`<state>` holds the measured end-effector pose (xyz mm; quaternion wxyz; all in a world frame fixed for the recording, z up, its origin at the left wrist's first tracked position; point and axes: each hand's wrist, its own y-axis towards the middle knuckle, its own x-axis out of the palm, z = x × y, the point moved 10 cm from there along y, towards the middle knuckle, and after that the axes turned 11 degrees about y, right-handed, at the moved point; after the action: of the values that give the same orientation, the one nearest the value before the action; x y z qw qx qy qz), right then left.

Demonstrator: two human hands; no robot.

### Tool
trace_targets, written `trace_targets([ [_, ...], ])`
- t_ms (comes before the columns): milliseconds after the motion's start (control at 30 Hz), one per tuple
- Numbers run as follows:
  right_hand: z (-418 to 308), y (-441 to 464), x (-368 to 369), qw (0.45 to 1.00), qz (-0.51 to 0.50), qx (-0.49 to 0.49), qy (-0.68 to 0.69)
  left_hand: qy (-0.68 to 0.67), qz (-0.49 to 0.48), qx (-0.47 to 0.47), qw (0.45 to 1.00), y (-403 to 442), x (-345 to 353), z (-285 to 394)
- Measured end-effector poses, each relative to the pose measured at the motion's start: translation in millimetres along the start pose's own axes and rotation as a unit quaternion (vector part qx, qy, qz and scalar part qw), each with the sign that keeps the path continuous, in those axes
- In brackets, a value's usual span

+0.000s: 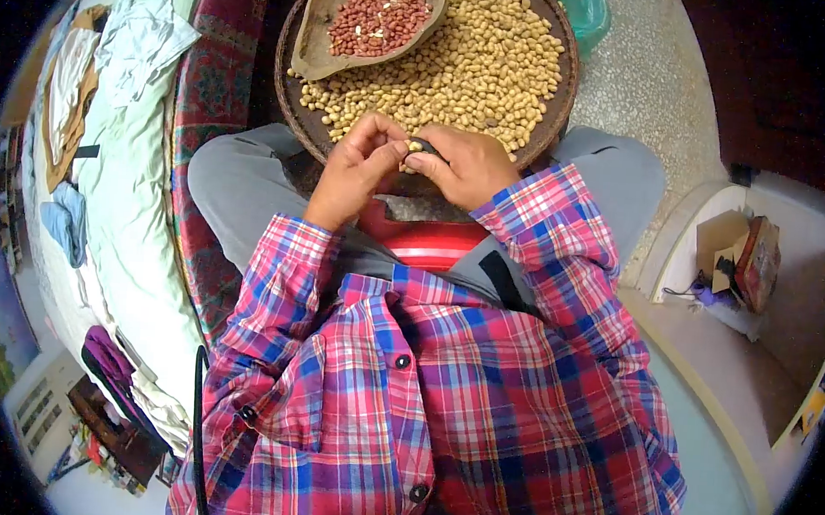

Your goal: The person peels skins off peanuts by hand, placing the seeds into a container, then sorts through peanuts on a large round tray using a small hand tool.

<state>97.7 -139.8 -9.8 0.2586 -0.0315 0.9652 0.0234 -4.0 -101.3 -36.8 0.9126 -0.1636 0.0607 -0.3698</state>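
Both my hands meet over the near rim of a round woven basket (pixel 571 89) full of unshelled peanuts (pixel 498 57). My left hand (pixel 366 162) has its thumb and forefinger pinched on a pale peanut (pixel 415 147). My right hand (pixel 459 165) closes on the same peanut from the other side, with something dark beside its fingers that I cannot make out. A gourd scoop (pixel 316 47) holding red shelled kernels (pixel 378 18) rests on the peanuts at the basket's upper left.
A green plastic container (pixel 586 15) stands beyond the basket at the right. A bed with pale sheets (pixel 136 187) and clothes runs along the left. Below the basket is a red object (pixel 427 244). A shelf with boxes (pixel 757 262) is at the right.
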Motion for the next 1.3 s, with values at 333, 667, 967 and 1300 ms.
trace_targets([
  [333,-14,0,3,0.996,0.034,-0.038,-0.079,-0.004,0.007,-0.029,1.000,2,1,-9],
  [667,0,-7,23,0.990,0.020,-0.016,-0.141,-0.048,-0.004,-0.113,0.992,3,5,-51],
  [967,13,-8,28,0.989,0.014,0.041,-0.142,0.038,0.076,-0.013,0.996,10,-7,-48],
  [1300,11,-7,29,0.997,0.016,0.016,-0.073,-0.038,0.011,-0.111,0.993,7,-1,-66],
])
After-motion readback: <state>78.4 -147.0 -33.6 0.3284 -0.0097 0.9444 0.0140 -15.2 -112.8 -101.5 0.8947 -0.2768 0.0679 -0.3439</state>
